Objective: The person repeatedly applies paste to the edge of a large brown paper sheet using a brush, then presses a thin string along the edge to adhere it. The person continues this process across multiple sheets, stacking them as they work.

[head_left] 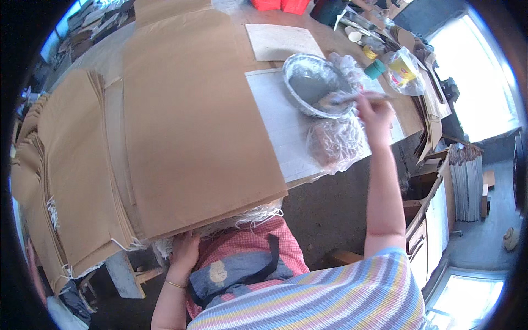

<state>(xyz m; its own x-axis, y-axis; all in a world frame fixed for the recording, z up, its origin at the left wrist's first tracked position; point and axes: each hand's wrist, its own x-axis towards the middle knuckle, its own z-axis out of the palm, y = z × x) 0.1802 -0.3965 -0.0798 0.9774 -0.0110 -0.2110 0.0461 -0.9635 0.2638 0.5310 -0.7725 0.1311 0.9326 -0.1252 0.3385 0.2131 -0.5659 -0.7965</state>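
Note:
My right hand [377, 113] is closed around the handle of a brush [335, 100]. The brush's bristle end dips into a round bowl [294, 94] of grey paste, whose rim is smeared white. Below the bowl lies a clear plastic bag [335, 144] with something brownish inside. My left hand [186, 250] rests at the near edge of a stack of large brown paper sheets [198, 121]; its fingertips are hidden beneath that edge. White strings [258, 214] hang out along the same edge.
Further brown paper stacks [71, 159] with strings overhang the table's left side. White sheets [269, 104] lie under the bowl, and a pale board [283, 41] sits behind it. A wrapped yellow container [404, 69] and a green roll [375, 69] stand at the right. Wooden drawers [421, 236] stand beyond my right arm.

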